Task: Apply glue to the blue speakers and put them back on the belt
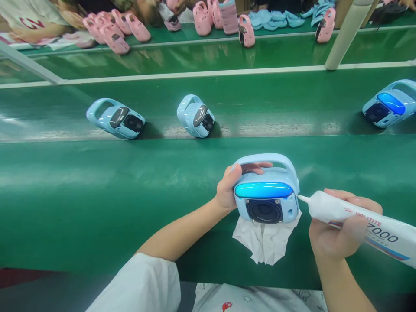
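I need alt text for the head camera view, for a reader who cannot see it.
A left hand grips a light blue speaker over a white cloth, while the right hand points a glue tube at its side. Three more speakers lie on the green belt.

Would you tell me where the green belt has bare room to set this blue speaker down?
The widest bare stretch lies left of the left hand, below the two blue units. Another runs between the middle unit and the far-right unit. It is crowded around the held speaker, white cloth and glue tube.
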{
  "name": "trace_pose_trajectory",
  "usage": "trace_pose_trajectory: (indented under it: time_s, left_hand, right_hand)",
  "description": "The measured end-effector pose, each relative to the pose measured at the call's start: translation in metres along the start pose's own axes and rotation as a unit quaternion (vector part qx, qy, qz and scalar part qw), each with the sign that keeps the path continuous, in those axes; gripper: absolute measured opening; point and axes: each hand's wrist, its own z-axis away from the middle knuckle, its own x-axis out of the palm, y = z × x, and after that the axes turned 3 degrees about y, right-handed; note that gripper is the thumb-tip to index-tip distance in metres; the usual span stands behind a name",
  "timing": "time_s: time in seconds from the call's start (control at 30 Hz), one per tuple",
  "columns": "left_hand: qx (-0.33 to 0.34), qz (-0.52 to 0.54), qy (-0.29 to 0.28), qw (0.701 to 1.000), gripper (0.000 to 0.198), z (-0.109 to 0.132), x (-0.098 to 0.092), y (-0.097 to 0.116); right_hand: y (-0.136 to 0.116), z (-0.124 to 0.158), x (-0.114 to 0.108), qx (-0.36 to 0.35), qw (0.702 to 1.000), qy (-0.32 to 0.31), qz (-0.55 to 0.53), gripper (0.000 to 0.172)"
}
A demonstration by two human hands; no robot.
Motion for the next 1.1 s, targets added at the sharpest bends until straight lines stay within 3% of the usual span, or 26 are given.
trace_pose_trajectory:
  time_s: [0.23,0.37,0.57,0.73,0.87,1.0,1.1]
  left_hand:
    - [-0.009,0.036,0.0,0.999,0.036,-0.002,0.002,0.0]
    - [-0.049,0.096,0.004,0.994,0.037,-0.004,0.005,0.003]
    - [-0.089,0.152,0.012,0.984,0.045,-0.006,0.007,0.007]
    - [-0.096,0.162,0.013,0.982,0.05,-0.007,0.007,0.007]
    - [-0.103,0.172,0.015,0.98,0.049,-0.007,0.008,0.008]
    - [-0.106,0.171,0.023,0.979,0.052,-0.007,0.009,0.01]
    - [-0.107,0.172,0.024,0.979,0.054,-0.007,0.01,0.01]
  right_hand:
    - [-0.001,-0.001,-0.001,-0.022,0.999,0.011,-0.025,0.016]
    - [-0.003,-0.001,-0.002,-0.013,0.998,0.015,-0.056,0.018]
    - [-0.008,-0.002,0.003,-0.031,0.994,-0.039,-0.095,0.014]
    - [-0.009,0.0,0.0,-0.032,0.996,-0.025,-0.079,0.013]
    - [-0.007,0.002,-0.006,-0.015,0.996,-0.055,-0.069,0.014]
    - [0.0,0.002,-0.008,-0.073,0.993,-0.06,-0.064,0.016]
    - [0.005,0.003,-0.006,-0.078,0.994,-0.046,-0.053,0.016]
